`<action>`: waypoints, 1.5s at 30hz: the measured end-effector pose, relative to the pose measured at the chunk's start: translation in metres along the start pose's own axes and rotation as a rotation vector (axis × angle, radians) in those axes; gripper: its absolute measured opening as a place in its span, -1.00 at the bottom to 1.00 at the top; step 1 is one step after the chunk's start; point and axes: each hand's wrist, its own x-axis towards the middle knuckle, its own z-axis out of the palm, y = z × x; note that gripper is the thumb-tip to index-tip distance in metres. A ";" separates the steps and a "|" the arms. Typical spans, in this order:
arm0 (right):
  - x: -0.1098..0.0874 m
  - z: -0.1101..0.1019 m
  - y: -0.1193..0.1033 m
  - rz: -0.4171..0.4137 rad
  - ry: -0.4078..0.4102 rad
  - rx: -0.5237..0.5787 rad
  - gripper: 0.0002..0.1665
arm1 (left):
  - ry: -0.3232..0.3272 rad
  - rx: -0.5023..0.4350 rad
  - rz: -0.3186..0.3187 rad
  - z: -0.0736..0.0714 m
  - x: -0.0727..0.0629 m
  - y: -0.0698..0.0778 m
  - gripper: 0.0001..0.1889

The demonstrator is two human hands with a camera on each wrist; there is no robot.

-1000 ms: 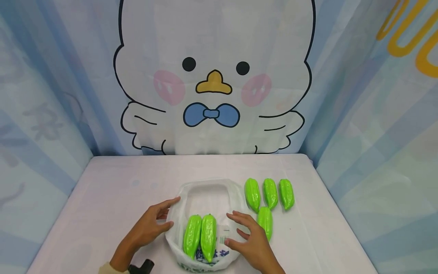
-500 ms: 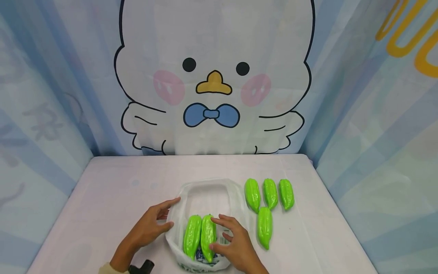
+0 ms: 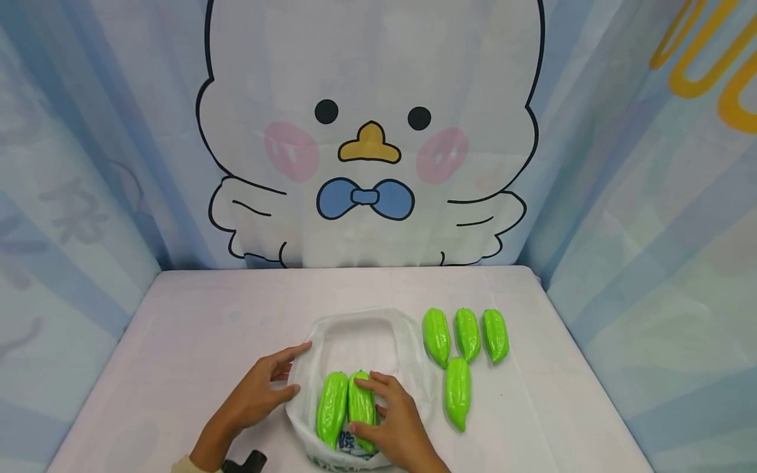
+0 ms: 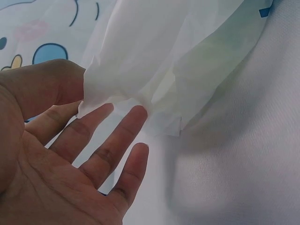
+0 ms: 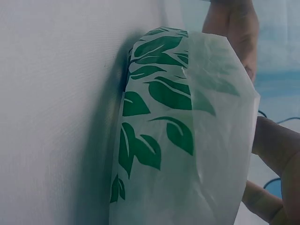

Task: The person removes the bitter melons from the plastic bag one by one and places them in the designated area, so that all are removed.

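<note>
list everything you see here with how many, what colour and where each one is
produce pieces in bag: two, bright green, side by side at the near end
produce pieces on table: four, bright green, right of the bag, three in a row and one nearer
open bag: one, white with green leaf print, mid-table, near edge
table: one, whitish, under it all
curtain backdrop: light blue and white, behind and at both sides
cartoon: one, white with black outline, on the back panel
lettering: yellow-orange, upper right, cut off
black object: one, at the left wrist
sleeve: one, beige, left forearm
left hand: one, at the bag's left side
right hand: one, holding the right-hand piece in the bag
</note>
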 end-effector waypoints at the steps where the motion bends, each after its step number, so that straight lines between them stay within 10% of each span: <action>1: 0.000 0.000 0.000 -0.002 0.001 -0.006 -0.21 | 0.001 0.002 0.000 0.000 0.000 0.000 -0.26; 45: -0.014 -0.057 -0.007 0.047 0.160 0.157 -0.17 | 0.002 -0.004 -0.008 0.001 0.001 0.001 -0.26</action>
